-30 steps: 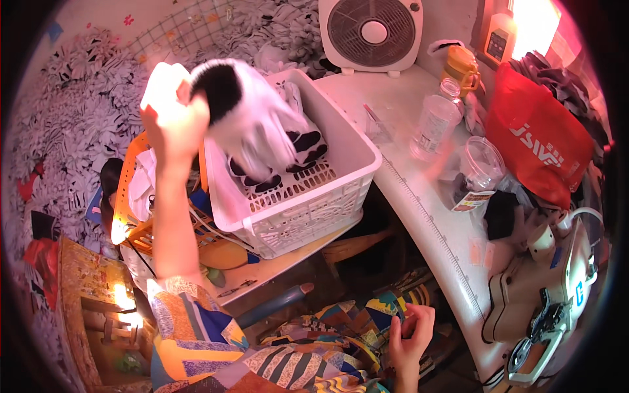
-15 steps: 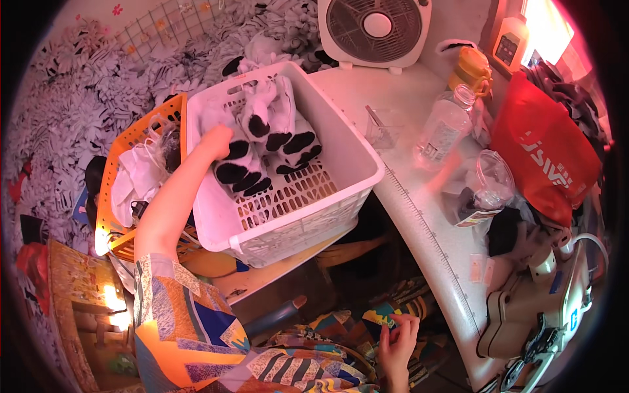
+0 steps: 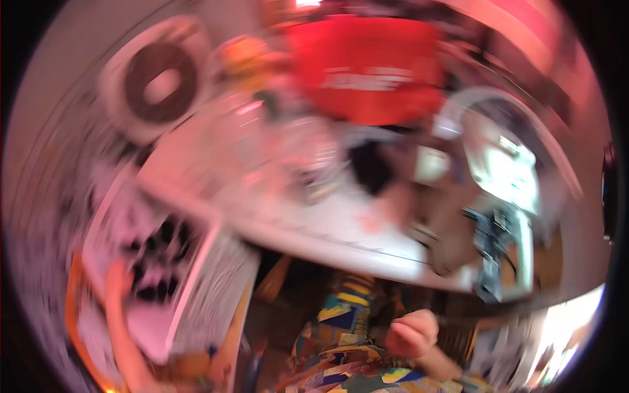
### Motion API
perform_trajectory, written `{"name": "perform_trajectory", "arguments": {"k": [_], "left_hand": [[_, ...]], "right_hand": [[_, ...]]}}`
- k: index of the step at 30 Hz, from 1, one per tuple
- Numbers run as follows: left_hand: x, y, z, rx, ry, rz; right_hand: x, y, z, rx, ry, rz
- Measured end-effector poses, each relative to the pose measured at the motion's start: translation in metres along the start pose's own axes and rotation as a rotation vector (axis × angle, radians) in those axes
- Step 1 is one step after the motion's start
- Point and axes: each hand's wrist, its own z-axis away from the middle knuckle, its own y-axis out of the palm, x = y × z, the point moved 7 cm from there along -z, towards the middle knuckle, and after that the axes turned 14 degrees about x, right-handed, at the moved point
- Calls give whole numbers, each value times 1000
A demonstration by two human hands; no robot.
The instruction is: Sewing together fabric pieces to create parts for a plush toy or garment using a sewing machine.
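Observation:
The whole view is smeared by motion. At the left, my left hand (image 3: 119, 278) reaches into a white plastic basket (image 3: 198, 278), against the white cloth pieces with black patches (image 3: 160, 252) stacked there. They look like socks or gloves, but the blur hides which. Its fingers are too smeared to show whether they grip anything. My right hand (image 3: 413, 333) is raised over my patterned clothing near the lower middle, short of the table's front edge. Its fingers look bent, though blur hides how they sit, and no object shows in it.
Past the basket, a white table (image 3: 327, 239) curves across. On it stand a box fan (image 3: 162, 85), a clear bottle (image 3: 246, 124), a clear plastic tub (image 3: 311, 154), a red bag (image 3: 367, 69) and a beige sewing machine (image 3: 452, 219) with a bright lamp. An orange basket (image 3: 73, 314) flanks the white one.
My view has swung to the right, so the basket and fan now appear farther left and the machine more central. My left hand stays in the basket; my right hand appears higher.

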Motion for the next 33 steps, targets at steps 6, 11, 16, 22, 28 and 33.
{"name": "perform_trajectory", "arguments": {"k": [6, 11, 16, 22, 28, 33], "left_hand": [[-183, -175, 222, -663, 53, -375], [-337, -195, 254, -713, 665, -191], [-349, -191, 278, -714, 715, -186], [-357, -185, 282, -646, 701, -205], [-375, -180, 288, -647, 803, -243], [-392, -169, 288, -565, 903, -178]], "right_hand": [[-74, -186, -6, -696, 232, 763], [-221, -311, 54, -588, 801, 975], [-339, -331, 54, -135, 1253, 909], [-380, -372, 23, -92, 984, 920], [-411, -400, 18, -530, 918, 77], [-402, -402, 6, -460, 1028, 79]]}}
